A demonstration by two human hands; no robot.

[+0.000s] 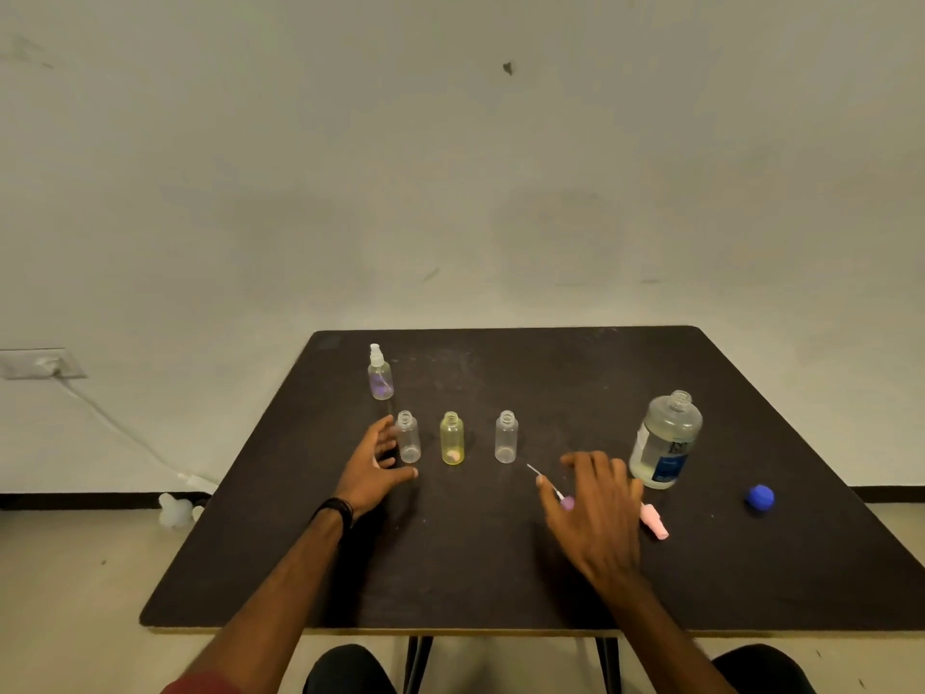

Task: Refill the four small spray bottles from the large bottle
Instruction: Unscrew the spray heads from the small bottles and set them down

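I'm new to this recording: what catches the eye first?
Three uncapped small bottles stand in a row mid-table, a fourth capped bottle behind them. The large bottle stands open at right, its blue cap beside it. The left hand reaches for the leftmost bottle; the right hand hovers over spray tops.

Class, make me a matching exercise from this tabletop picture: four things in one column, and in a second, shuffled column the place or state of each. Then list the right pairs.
Column one
1. Small clear spray bottle with white pump top
2. Small yellow-tinted plastic bottle
3. Large clear plastic bottle with blue label
4. Round blue cap

Column two
A. Stands uncapped at the right, partly filled
B. Lies alone near the table's right edge
C. Stands behind the row, pump fitted
D. Stands open, between two clear open bottles

Pairs: 1-C, 2-D, 3-A, 4-B
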